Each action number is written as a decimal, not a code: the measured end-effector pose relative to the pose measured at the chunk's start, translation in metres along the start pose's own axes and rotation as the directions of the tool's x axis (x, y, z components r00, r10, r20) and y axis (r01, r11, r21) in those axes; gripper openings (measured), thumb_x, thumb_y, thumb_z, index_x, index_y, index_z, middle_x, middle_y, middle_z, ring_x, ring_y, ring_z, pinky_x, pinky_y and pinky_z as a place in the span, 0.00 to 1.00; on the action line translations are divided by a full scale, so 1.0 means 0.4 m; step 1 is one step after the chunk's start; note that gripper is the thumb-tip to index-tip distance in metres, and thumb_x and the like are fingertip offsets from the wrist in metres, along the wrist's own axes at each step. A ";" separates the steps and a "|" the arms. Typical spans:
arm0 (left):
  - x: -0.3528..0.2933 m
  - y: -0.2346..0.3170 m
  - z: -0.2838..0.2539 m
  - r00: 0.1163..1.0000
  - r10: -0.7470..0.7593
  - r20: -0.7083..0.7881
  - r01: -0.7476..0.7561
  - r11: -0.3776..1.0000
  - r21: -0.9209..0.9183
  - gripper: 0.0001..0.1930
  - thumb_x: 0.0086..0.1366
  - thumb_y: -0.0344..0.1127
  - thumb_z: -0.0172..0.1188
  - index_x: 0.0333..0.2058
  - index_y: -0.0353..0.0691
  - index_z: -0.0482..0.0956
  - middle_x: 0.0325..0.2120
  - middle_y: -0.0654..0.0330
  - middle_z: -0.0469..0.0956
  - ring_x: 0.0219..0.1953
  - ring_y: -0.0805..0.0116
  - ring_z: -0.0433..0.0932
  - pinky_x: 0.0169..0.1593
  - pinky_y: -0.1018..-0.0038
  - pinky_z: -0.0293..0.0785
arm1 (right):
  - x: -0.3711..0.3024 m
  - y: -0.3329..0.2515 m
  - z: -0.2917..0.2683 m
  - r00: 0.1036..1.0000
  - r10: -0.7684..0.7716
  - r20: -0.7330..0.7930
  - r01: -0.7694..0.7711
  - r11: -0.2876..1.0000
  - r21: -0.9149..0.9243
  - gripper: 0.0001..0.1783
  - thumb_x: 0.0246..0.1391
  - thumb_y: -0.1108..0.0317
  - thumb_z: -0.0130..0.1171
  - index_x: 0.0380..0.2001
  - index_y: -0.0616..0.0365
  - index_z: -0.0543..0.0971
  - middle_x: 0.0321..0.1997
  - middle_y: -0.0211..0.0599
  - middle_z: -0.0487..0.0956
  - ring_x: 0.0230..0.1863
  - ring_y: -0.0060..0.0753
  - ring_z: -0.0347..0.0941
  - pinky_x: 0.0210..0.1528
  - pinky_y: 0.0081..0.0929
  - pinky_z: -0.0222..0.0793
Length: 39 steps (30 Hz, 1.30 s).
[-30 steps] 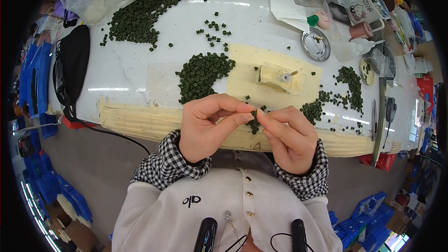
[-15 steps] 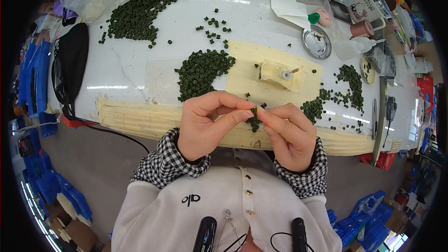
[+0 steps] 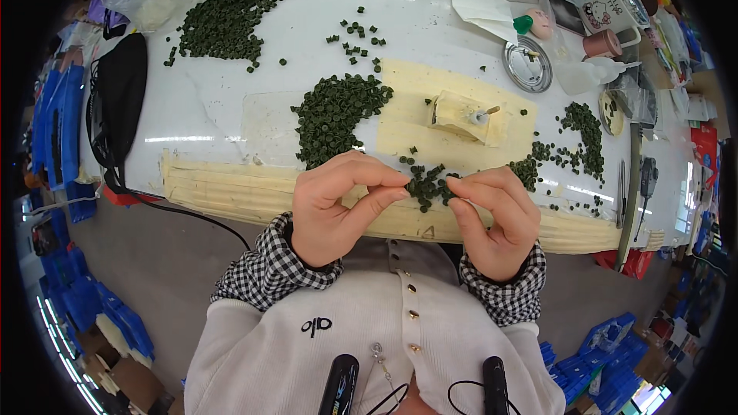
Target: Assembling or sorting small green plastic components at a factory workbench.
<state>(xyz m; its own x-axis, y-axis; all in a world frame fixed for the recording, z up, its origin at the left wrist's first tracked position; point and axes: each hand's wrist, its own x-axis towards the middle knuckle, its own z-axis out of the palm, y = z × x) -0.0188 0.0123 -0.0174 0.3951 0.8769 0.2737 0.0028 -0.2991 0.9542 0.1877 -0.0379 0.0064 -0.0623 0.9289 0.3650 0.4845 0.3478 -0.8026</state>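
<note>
A small heap of dark green, spool-shaped parts (image 3: pixel 427 184) lies between my hands at the table's near edge. My left hand (image 3: pixel 338 204) is closed in a pinch at the heap's left side, with a green part showing at the thumb and index tips. On the other side, my right hand (image 3: pixel 498 219) has its thumb and index finger apart, the index tip close to the heap's right edge. Beyond my left hand is a larger pile of green parts (image 3: pixel 334 115). A tape-covered block (image 3: pixel 460 117) with a short upright pin stands just past the heap.
More green parts (image 3: pixel 231 19) spread across the far left, and others (image 3: pixel 583 138) lie at the right. A round metal lid (image 3: pixel 527 66), a white cup (image 3: pixel 603 11) and a pink spool (image 3: pixel 602 44) stand at the far right. A black pouch (image 3: pixel 119 100) lies at the left edge.
My hands were together on a small green part and have now drawn apart. The right hand has moved right and its fingers have parted. The small heap is now more exposed.
</note>
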 end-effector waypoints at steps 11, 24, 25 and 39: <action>0.003 0.004 0.009 0.999 -0.023 -0.038 0.021 0.997 -0.068 0.08 0.55 0.20 0.63 0.35 0.32 0.81 0.30 0.55 0.81 0.32 0.69 0.79 0.37 0.78 0.73 | -0.013 -0.010 0.056 0.997 0.013 0.079 -0.029 0.979 0.203 0.20 0.50 0.83 0.57 0.48 0.64 0.78 0.37 0.40 0.76 0.32 0.31 0.71 0.34 0.20 0.68; -0.001 -0.005 0.013 0.992 -0.123 -0.006 0.121 0.981 -0.150 0.07 0.57 0.22 0.62 0.36 0.34 0.81 0.30 0.57 0.81 0.31 0.73 0.78 0.36 0.78 0.72 | -0.001 0.004 0.041 0.990 -0.098 0.100 0.091 0.993 0.073 0.21 0.46 0.82 0.60 0.47 0.63 0.79 0.36 0.39 0.77 0.31 0.33 0.71 0.34 0.22 0.69; 0.001 -0.003 0.014 0.995 -0.102 0.004 0.102 0.991 -0.087 0.06 0.57 0.22 0.62 0.35 0.34 0.81 0.29 0.57 0.80 0.30 0.71 0.77 0.36 0.77 0.72 | 0.000 0.007 0.036 0.991 -0.097 0.097 0.091 0.994 0.065 0.21 0.46 0.82 0.61 0.46 0.63 0.79 0.36 0.39 0.77 0.31 0.33 0.72 0.34 0.22 0.69; 0.025 0.016 -0.043 0.980 0.200 -0.013 -0.153 0.787 0.598 0.09 0.50 0.20 0.65 0.31 0.36 0.80 0.29 0.59 0.77 0.30 0.63 0.72 0.33 0.73 0.68 | -0.015 0.023 0.006 0.988 0.031 -0.149 -0.041 0.997 -0.064 0.14 0.48 0.81 0.59 0.42 0.66 0.80 0.32 0.41 0.78 0.30 0.31 0.73 0.34 0.21 0.69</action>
<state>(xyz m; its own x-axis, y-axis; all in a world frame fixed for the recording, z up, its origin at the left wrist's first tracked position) -0.0306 0.0256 -0.0064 0.3756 0.8041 0.4608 0.4912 -0.5943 0.6368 0.1904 -0.0399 -0.0044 0.0837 0.9101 0.4059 0.5417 0.3003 -0.7851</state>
